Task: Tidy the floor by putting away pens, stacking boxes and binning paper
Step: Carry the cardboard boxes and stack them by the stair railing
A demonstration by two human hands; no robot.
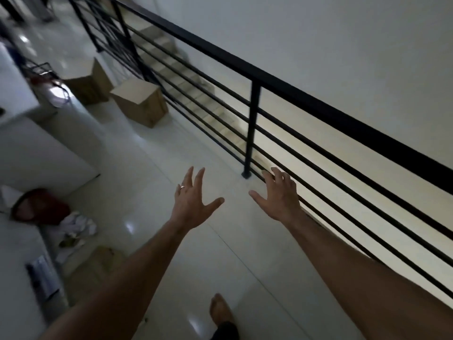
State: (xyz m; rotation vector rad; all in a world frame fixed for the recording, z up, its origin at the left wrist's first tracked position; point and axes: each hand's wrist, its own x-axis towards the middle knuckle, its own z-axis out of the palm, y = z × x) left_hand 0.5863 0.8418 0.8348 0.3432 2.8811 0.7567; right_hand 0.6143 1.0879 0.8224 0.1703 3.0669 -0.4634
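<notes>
Both hands empty, fingers spread and straight, nothing gripped. Left hand (191, 202) held out over the pale tiled floor (157, 168), palm down, thumb pointing right; ring (182, 187) on one finger. Right hand (278, 196) level with it, just apart, fingertips in line with the lower bars of the black railing (252, 128); contact with a bar cannot be told. Both forearms bare, reaching in from the bottom edge. Bare foot (220, 312) on the tiles between the arms, near the bottom edge.

Task items: two brown cardboard boxes ahead, well apart from the hands. Nearer box (141, 101) tilted, sitting just beside the foot of the railing. Farther box (89, 82) behind and left of it, near but separate, not stacked. Crumpled white paper (78, 223) heaped on the floor at left, beside a dark red round item (40, 207), blurred, type not clear. Flat brown cardboard piece (98, 263) on the floor below the paper. Pens not made out anywhere.

Other: white furniture (31, 143) along the left edge. Small grey device with rows of buttons (43, 278) at lower left, possibly a remote or keypad. Staircase (171, 62) descending behind the railing bars. Plain white wall (318, 45) beyond. Lighting dim, left side of the view blurred.
</notes>
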